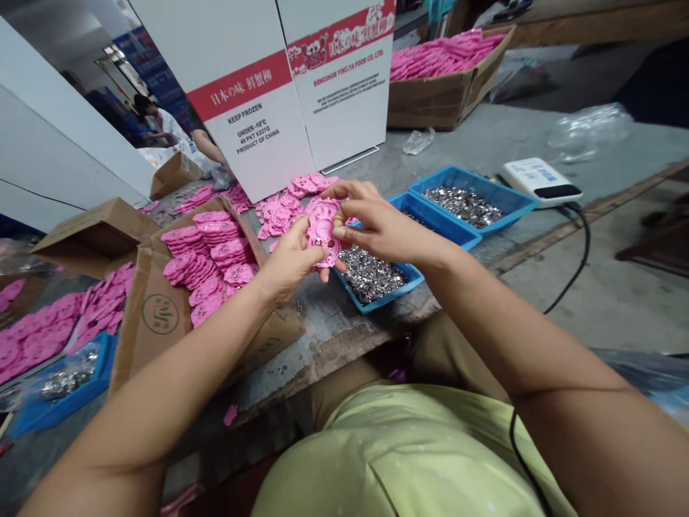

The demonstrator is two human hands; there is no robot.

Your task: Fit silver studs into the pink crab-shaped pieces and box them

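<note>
My left hand (293, 260) grips a flat pink molded plastic piece (321, 219) by its lower left edge, thumb across its front. A small shiny metal bit shows on the piece near that thumb. My right hand (371, 221) is closed in a pinch against the upper right of the same piece; whatever lies between its thumb and finger is hidden. Beneath the hands stands a blue tray (374, 276) full of small shiny metal parts. Loose pink pieces (280, 212) lie on the table just behind.
A cardboard box (129, 316) of stacked pink pieces stands left. Two more blue trays (474, 205) and a white device (541, 179) with a black cable are at right. Tall white cartons (301, 93) rise behind; another pink-filled box (430, 100) is farther back. A person (161, 122) sits in the background.
</note>
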